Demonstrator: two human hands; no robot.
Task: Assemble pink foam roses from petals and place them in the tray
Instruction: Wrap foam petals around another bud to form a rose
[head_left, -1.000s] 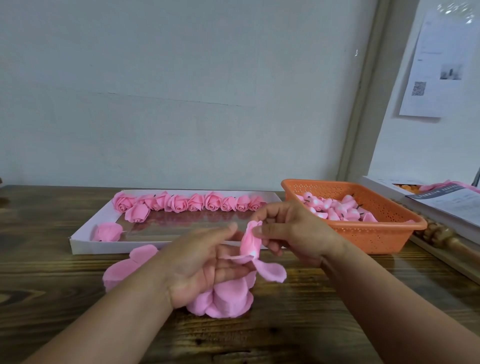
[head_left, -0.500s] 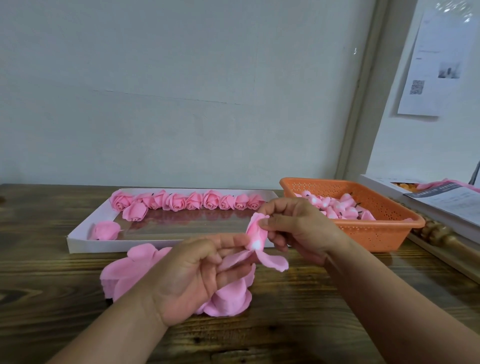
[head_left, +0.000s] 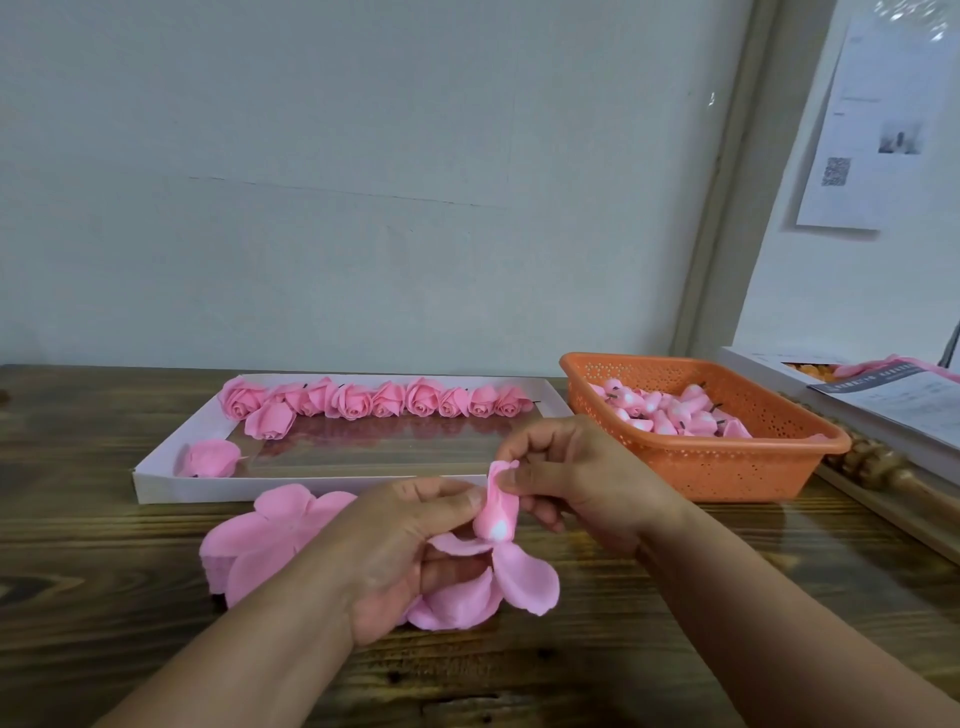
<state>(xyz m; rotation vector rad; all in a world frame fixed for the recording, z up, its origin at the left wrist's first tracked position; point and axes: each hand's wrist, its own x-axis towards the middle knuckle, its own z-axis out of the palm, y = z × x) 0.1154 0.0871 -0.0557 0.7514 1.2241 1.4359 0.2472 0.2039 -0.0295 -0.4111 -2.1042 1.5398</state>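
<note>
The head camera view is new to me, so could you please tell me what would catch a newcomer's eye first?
First, the two hands at centre: the left hand and right hand pinch a half-made rose with loose petals hanging below. Behind them, a row of finished pink roses lines the far side of the white tray. To the right, an orange basket holds pink buds.

On the table (head_left: 623, 649) a tray (head_left: 156, 480) lies at the left, a basket (head_left: 727, 467) just right of it. In the tray a row of roses (head_left: 374, 400) runs along the far side. Buds (head_left: 670, 410) lie in the basket. A pile of petals (head_left: 270, 545) rests before the tray
</note>
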